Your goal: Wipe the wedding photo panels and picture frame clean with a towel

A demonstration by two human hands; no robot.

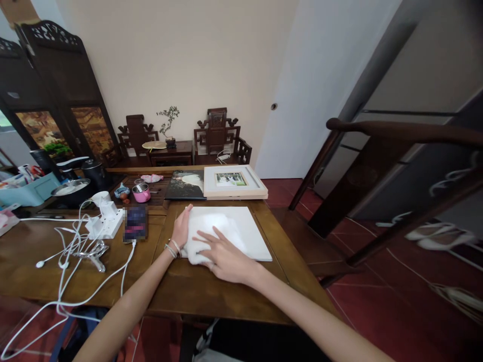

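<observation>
White flat rectangular panel (253, 236) is lying on the brown wooden tabletop (226, 297) right in front of the person. Right hand (225, 255) is palm down on a bunched white cloth (195, 250) on top of it, grip spread with fingers apart. Left hand (182, 230) is along the panel's left edge, but can't tell if that grip is actually clamped on it. Container-wise: light blue plastic box (42, 192) far left, stuffed with small red and white bits, and beside it a round black pot (75, 201) with a clear-looking lid, contents too hard to make out. Pink metal-lined cup (143, 197) has a shiny silver inside. Behind the panel, a thick white rectangular frame (259, 187) has a small greenish photo (231, 179) set in it.
</observation>
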